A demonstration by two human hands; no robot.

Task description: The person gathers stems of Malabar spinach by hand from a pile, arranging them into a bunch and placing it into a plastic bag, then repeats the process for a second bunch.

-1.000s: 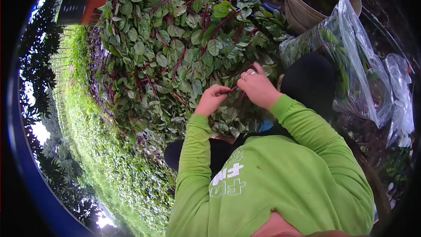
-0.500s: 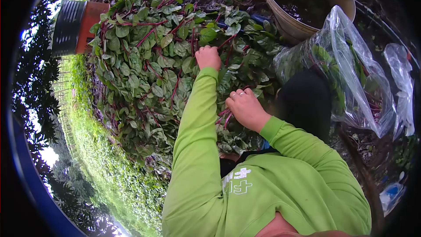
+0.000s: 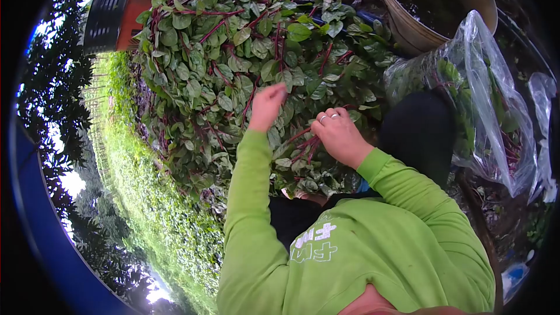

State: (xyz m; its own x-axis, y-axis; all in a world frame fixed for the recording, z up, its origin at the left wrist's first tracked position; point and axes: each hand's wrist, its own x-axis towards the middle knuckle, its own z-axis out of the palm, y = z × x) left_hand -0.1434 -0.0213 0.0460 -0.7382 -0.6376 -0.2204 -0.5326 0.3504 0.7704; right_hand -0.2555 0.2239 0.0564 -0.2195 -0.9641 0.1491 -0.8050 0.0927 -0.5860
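A wide heap of leafy greens with dark green leaves and red stems, looking like Malabar spinach, lies before me. My left hand hovers over the middle of it, slightly blurred, fingers drawn together. Whatever is between those fingertips, if anything, I cannot make out. Closer to my body, my right hand, with rings on it, is closed around a small bunch of red-stemmed greens. The stem ends stick out to the left of its fingers.
Right of my dark-clothed knee stands a clear plastic bag with greens inside. A large beige bucket holding dark water is behind it. At the far left is a black and orange container. Another plastic bag lies at the right edge.
My left hand has come off the upper part of the heap, moving down and left towards me. My right hand keeps its bunch. The whole view has shifted slightly.
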